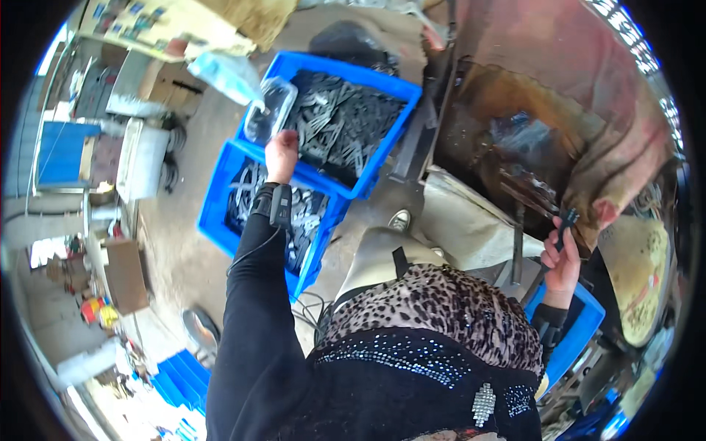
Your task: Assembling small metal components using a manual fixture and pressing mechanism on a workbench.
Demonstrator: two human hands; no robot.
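Observation:
My left hand (282,156) is over the near left side of a blue crate (323,65) filled with thin dark grey metal-looking strips (342,121). Its fingers are closed beside the near end of a clear plastic container (272,106), which sits at the crate's left corner. Whether anything is pinched in them is hidden. Off to the right, my right hand (560,268) grips a small black object with pale markings (566,224), held up near a brown-stained cloth (607,187). Its exact kind is too small to make out.
A second blue crate (213,198) with grey strips stands nearer, under my left forearm. At the right are a rusty recess (515,103) with crumpled plastic and a blue bin (581,323). A light blue bag (228,77) hangs beside the far crate. Cables (312,309) lie near my legs.

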